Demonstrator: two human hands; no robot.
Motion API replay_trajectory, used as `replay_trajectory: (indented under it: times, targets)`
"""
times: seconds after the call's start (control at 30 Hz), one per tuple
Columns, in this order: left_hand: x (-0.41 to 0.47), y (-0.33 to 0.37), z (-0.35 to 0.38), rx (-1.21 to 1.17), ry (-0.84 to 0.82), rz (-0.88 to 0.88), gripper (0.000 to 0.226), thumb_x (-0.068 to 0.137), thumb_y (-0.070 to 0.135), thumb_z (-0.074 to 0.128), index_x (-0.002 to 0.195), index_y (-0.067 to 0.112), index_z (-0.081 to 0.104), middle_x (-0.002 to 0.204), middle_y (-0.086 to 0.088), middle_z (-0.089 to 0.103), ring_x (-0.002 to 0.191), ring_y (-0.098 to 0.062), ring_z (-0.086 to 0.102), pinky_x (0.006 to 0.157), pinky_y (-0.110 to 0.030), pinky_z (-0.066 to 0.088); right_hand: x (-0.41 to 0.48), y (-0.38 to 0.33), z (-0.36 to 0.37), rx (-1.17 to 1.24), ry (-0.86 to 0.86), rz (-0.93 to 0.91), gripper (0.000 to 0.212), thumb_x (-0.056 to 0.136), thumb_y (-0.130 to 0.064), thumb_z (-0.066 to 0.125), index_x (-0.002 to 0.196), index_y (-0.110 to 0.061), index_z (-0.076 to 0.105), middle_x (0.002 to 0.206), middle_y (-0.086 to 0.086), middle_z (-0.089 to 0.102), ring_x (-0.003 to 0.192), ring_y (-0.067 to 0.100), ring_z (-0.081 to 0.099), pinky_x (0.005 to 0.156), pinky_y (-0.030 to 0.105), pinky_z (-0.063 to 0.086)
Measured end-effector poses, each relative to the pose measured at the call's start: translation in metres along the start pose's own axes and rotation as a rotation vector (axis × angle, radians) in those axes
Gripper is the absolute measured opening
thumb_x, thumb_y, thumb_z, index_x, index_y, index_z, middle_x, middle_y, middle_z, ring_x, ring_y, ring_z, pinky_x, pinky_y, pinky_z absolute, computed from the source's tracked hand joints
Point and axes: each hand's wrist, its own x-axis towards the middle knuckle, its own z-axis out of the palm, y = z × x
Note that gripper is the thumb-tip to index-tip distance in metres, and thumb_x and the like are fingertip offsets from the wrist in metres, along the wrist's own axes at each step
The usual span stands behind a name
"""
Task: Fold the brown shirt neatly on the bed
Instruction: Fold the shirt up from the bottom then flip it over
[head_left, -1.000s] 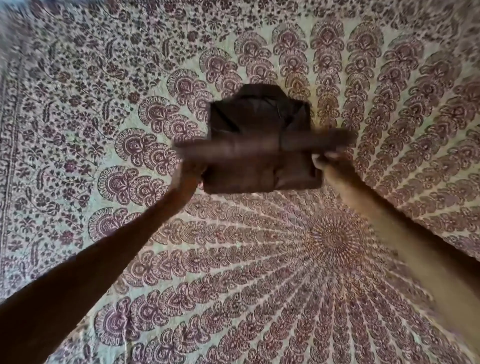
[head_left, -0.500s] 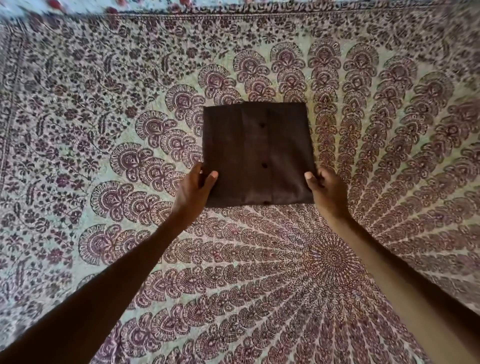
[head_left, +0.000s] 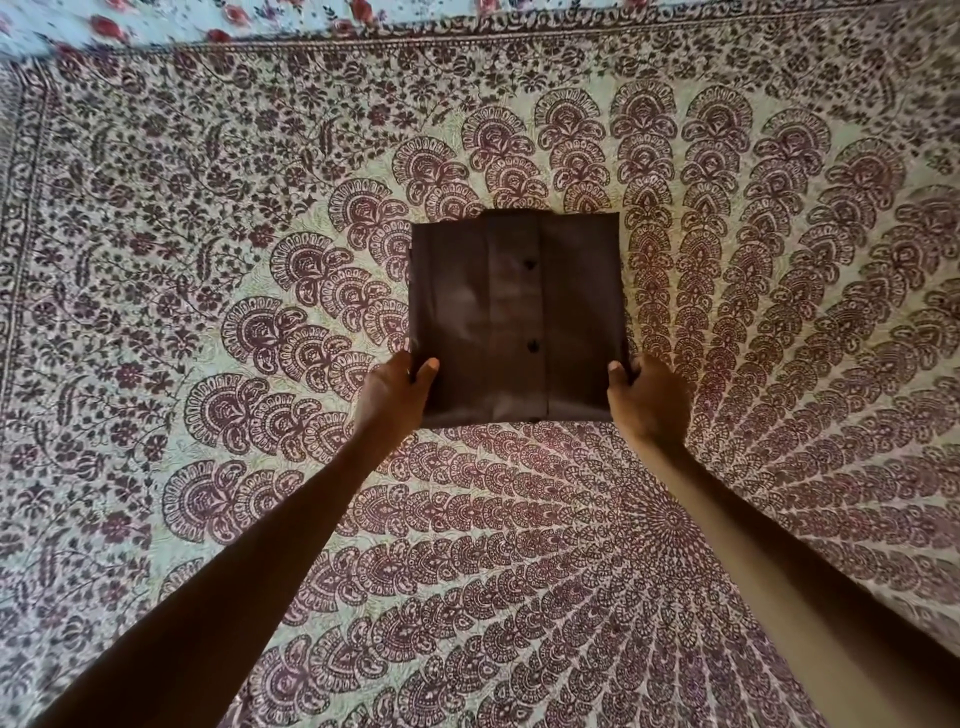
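Note:
The brown shirt lies as a flat folded rectangle on the patterned bed cover, its button strip running down the middle with dark buttons showing. My left hand grips its near left edge, thumb on top of the cloth. At the near right edge my right hand holds the shirt the same way, thumb on top and fingers tucked under.
The bed cover has a maroon mandala print centred near my right forearm. A floral pillow or sheet shows along the far edge at the top.
A second ago the lower half was in the air, blurred, over the collar part. It now lies folded flat, and both hands hold the near side edges.

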Motion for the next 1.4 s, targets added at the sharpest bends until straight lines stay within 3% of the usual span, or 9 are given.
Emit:
replay_trajectory:
  times: [0.13,0.27,0.4,0.63,0.87,1.03,1.2,1.33,1.4]
  targets:
    - [-0.002,0.009,0.003,0.035,0.111,-0.09,0.053,0.094,0.052,0.045,0.114,0.004,0.05,0.107,-0.02,0.062,0.1,-0.037,0.061,0.075,-0.039,0.046,0.006,-0.002,-0.003,-0.01,0.029,0.012,0.035,0.092,-0.04,0.057,0.096,-0.006,0.062,0.091,0.013,0.067,0.082,0.029,0.064,0.062,0.027,0.037]
    - [0.013,0.033,0.003,-0.12,0.182,-0.245,0.081,0.087,0.069,0.042,0.135,0.003,0.035,0.135,-0.022,0.046,0.123,-0.037,0.047,0.101,-0.049,0.041,0.027,-0.033,-0.003,0.23,0.005,0.007,0.056,0.083,-0.058,0.062,0.111,-0.01,0.053,0.1,0.006,0.064,0.085,0.025,0.061,0.065,0.031,0.044]
    - [0.04,0.063,-0.005,-0.402,0.058,-0.441,0.077,0.084,0.068,0.049,0.129,0.005,0.045,0.126,-0.016,0.054,0.11,-0.033,0.053,0.092,-0.04,0.045,0.054,-0.059,-0.009,0.428,-0.143,0.223,0.048,0.078,-0.044,0.076,0.106,-0.009,0.06,0.095,0.002,0.065,0.078,0.02,0.061,0.069,0.033,0.051]
    - [0.029,0.053,-0.005,-0.526,0.06,-0.217,0.051,0.092,0.048,0.054,0.124,0.008,0.056,0.118,-0.012,0.064,0.107,-0.029,0.061,0.09,-0.039,0.052,0.037,-0.046,-0.026,0.717,-0.351,0.107,0.031,0.089,-0.016,0.069,0.118,-0.005,0.066,0.101,0.006,0.069,0.089,0.019,0.068,0.067,0.018,0.053]
    - [-0.113,-0.009,0.022,-0.491,0.07,-0.113,0.041,0.097,0.041,0.048,0.129,0.015,0.051,0.105,0.004,0.06,0.083,-0.008,0.06,0.059,-0.013,0.045,-0.102,0.038,-0.038,0.65,-0.422,0.027,0.029,0.092,-0.025,0.065,0.12,-0.016,0.064,0.1,-0.007,0.071,0.088,0.003,0.068,0.072,0.02,0.057]
    - [-0.205,-0.06,0.055,-0.533,-0.009,-0.169,0.027,0.097,0.035,0.05,0.123,0.026,0.052,0.096,0.014,0.062,0.087,-0.007,0.067,0.064,-0.02,0.054,-0.195,0.107,-0.024,0.557,-0.396,0.092,0.023,0.091,-0.029,0.066,0.106,-0.013,0.069,0.094,0.007,0.074,0.087,0.019,0.071,0.072,0.038,0.056]
    - [-0.247,-0.087,0.068,-0.382,-0.057,-0.148,0.039,0.097,0.036,0.05,0.129,0.014,0.052,0.104,0.004,0.06,0.095,-0.02,0.063,0.064,-0.019,0.046,-0.239,0.135,-0.02,0.465,-0.309,0.043,0.031,0.087,-0.039,0.067,0.098,-0.01,0.068,0.077,0.002,0.071,0.073,0.02,0.07,0.055,0.013,0.046]
    - [-0.247,-0.093,0.067,-0.334,-0.09,-0.101,0.04,0.098,0.037,0.049,0.133,0.017,0.046,0.114,-0.002,0.064,0.092,-0.019,0.062,0.066,-0.026,0.051,-0.24,0.139,-0.018,0.227,-0.211,-0.094,0.056,0.085,-0.061,0.053,0.095,-0.008,0.066,0.077,0.009,0.07,0.066,0.025,0.066,0.056,0.034,0.051]
    - [-0.243,-0.094,0.066,-0.337,-0.084,-0.105,0.043,0.097,0.041,0.049,0.135,0.02,0.045,0.119,-0.006,0.065,0.098,-0.024,0.065,0.077,-0.038,0.056,-0.239,0.133,-0.022,0.192,-0.214,-0.123,0.063,0.082,-0.066,0.046,0.1,-0.008,0.065,0.08,0.008,0.07,0.068,0.024,0.066,0.056,0.034,0.05]
